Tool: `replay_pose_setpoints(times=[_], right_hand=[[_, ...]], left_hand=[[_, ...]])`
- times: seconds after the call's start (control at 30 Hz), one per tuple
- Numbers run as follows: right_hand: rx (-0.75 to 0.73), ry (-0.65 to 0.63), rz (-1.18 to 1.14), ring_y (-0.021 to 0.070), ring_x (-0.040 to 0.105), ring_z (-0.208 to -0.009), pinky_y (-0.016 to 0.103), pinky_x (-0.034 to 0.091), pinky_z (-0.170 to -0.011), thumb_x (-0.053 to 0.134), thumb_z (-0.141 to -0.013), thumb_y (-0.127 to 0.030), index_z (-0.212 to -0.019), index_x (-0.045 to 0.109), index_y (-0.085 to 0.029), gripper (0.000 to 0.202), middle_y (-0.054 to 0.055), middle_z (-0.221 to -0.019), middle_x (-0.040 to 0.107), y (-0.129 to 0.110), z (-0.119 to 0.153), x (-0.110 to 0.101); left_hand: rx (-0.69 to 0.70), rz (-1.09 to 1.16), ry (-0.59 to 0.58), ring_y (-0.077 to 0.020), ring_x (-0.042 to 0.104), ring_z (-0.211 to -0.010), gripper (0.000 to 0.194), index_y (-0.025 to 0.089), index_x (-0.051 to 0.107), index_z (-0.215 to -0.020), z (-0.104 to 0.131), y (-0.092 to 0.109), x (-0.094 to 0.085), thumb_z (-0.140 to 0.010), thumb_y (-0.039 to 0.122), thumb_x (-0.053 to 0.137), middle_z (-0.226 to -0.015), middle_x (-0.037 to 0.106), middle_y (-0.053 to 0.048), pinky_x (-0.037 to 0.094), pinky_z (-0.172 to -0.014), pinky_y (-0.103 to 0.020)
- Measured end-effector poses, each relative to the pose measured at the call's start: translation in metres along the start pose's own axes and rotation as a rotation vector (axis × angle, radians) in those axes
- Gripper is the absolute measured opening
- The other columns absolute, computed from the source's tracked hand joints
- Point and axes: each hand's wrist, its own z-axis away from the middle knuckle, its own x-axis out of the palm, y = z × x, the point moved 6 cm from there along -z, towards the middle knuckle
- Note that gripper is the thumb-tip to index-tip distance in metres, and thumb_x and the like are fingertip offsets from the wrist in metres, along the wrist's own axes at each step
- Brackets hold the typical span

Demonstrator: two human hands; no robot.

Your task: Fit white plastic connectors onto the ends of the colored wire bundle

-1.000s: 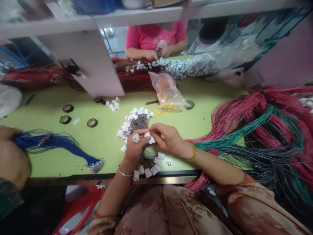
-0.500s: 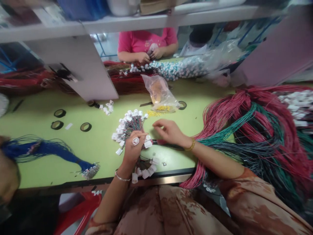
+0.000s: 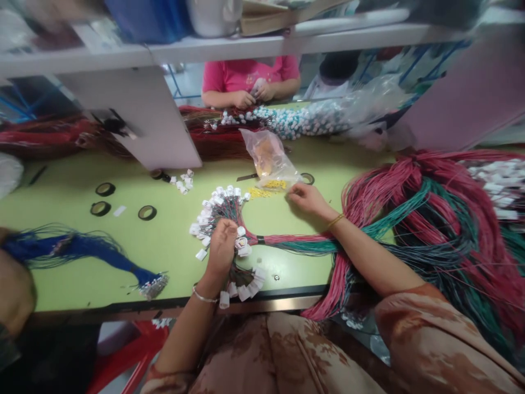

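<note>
A fan of white plastic connectors (image 3: 205, 210) on thin wires spreads on the green table around my left hand (image 3: 222, 243). The fingers of that hand are closed at a white connector (image 3: 242, 242), its end face turned up; part of the grip is hidden. From there a red, green and black wire bundle (image 3: 295, 242) runs right, bound with a band of black tape (image 3: 260, 239). My right hand (image 3: 305, 200) has its fingers curled together beside small yellow pieces (image 3: 274, 185) and a clear plastic bag (image 3: 268, 156). Anything between its fingertips is too small to make out.
Rolls of black tape (image 3: 146, 212) and loose white connectors (image 3: 182, 181) lie left and behind. Blue wires (image 3: 90, 251) are at left, a large wire heap (image 3: 381, 197) at right. A shelf (image 3: 246, 46) crosses above; a person in pink (image 3: 250, 82) works opposite.
My right hand has moved right and away from me, from beside the connectors to near the yellow pieces. The connector at my left hand has turned and shifted right, uncovering the taped bundle.
</note>
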Motion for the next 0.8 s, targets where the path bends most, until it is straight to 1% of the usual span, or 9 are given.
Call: replay_pose_setpoints(times=[0.07, 0.17, 0.27, 0.37, 0.43, 0.5, 0.6, 0.7, 0.8], right_hand=[[0.038, -0.009, -0.258, 0.0144, 0.060, -0.063, 0.028, 0.049, -0.063, 0.065, -0.078, -0.029, -0.081, 0.062, -0.016, 0.014, 0.002, -0.074, 0.067, -0.013, 0.006, 0.006], [0.054, -0.063, -0.584, 0.0124, 0.062, -0.060, 0.025, 0.052, -0.057, 0.074, -0.077, -0.037, -0.094, 0.061, -0.017, 0.029, 0.000, -0.075, 0.067, -0.048, 0.018, 0.020], [0.031, -0.189, -0.755, 0.0104, 0.063, -0.060, 0.023, 0.052, -0.054, 0.074, -0.081, -0.043, -0.093, 0.062, -0.017, 0.031, 0.002, -0.077, 0.069, -0.087, 0.032, 0.037], [0.003, -0.313, -0.826, 0.0091, 0.063, -0.060, 0.024, 0.054, -0.056, 0.073, -0.084, -0.043, -0.092, 0.062, -0.016, 0.030, 0.002, -0.080, 0.069, -0.116, 0.046, 0.050], [-0.027, -0.370, -0.822, 0.0090, 0.062, -0.058, 0.024, 0.054, -0.056, 0.070, -0.087, -0.040, -0.095, 0.062, -0.016, 0.026, 0.001, -0.079, 0.069, -0.130, 0.055, 0.057], [-0.091, -0.373, -0.756, 0.0092, 0.061, -0.057, 0.025, 0.052, -0.056, 0.063, -0.093, -0.035, -0.098, 0.061, -0.017, 0.019, 0.000, -0.076, 0.067, -0.139, 0.062, 0.060], [-0.326, -0.212, -0.522, 0.0119, 0.061, -0.069, 0.028, 0.053, -0.064, 0.054, -0.096, -0.024, -0.096, 0.063, -0.018, 0.012, 0.003, -0.080, 0.065, -0.154, 0.068, 0.054], [-0.558, -0.039, -0.313, 0.0152, 0.060, -0.084, 0.031, 0.052, -0.074, 0.052, -0.095, -0.016, -0.091, 0.066, -0.018, 0.014, 0.006, -0.087, 0.063, -0.167, 0.076, 0.050], [-0.607, -0.009, -0.241, 0.0154, 0.060, -0.082, 0.031, 0.051, -0.072, 0.049, -0.095, -0.015, -0.095, 0.064, -0.019, 0.016, 0.005, -0.086, 0.063, -0.170, 0.079, 0.052]], left_hand=[[-0.010, 0.017, -0.043, -0.0061, 0.044, -0.049, 0.040, 0.020, 0.056, -0.085, 0.001, 0.002, 0.001, -0.077, 0.053, 0.077, -0.064, 0.053, 0.006, 0.037, -0.046, -0.018], [-0.047, 0.047, -0.089, -0.0077, 0.054, -0.054, 0.042, 0.019, 0.060, -0.095, 0.002, 0.004, 0.004, -0.074, 0.048, 0.081, -0.073, 0.064, 0.001, 0.042, -0.049, -0.019], [-0.090, 0.083, -0.100, -0.0073, 0.053, -0.049, 0.042, 0.017, 0.061, -0.094, 0.002, 0.003, 0.005, -0.074, 0.049, 0.081, -0.072, 0.067, 0.000, 0.040, -0.046, -0.019], [-0.095, 0.098, -0.084, -0.0073, 0.051, -0.047, 0.042, 0.017, 0.062, -0.091, 0.001, 0.003, 0.003, -0.073, 0.050, 0.082, -0.069, 0.068, 0.000, 0.039, -0.045, -0.020], [-0.073, 0.095, -0.080, -0.0080, 0.053, -0.050, 0.042, 0.017, 0.064, -0.090, 0.000, 0.003, 0.002, -0.072, 0.050, 0.083, -0.069, 0.068, 0.000, 0.040, -0.047, -0.020], [-0.047, 0.097, -0.082, -0.0091, 0.057, -0.055, 0.041, 0.018, 0.065, -0.089, 0.000, 0.003, 0.002, -0.072, 0.049, 0.083, -0.072, 0.070, 0.000, 0.043, -0.051, -0.021], [-0.014, 0.099, -0.079, -0.0110, 0.062, -0.064, 0.039, 0.018, 0.067, -0.090, 0.000, 0.003, 0.000, -0.071, 0.047, 0.084, -0.077, 0.072, -0.001, 0.046, -0.059, -0.022], [0.000, 0.091, -0.075, -0.0109, 0.062, -0.065, 0.038, 0.018, 0.068, -0.091, 0.000, 0.003, 0.000, -0.070, 0.046, 0.085, -0.077, 0.072, -0.001, 0.047, -0.062, -0.023], [0.015, 0.100, -0.066, -0.0109, 0.062, -0.065, 0.037, 0.019, 0.068, -0.089, 0.000, 0.005, -0.001, -0.069, 0.045, 0.086, -0.076, 0.070, 0.000, 0.047, -0.063, -0.023]])
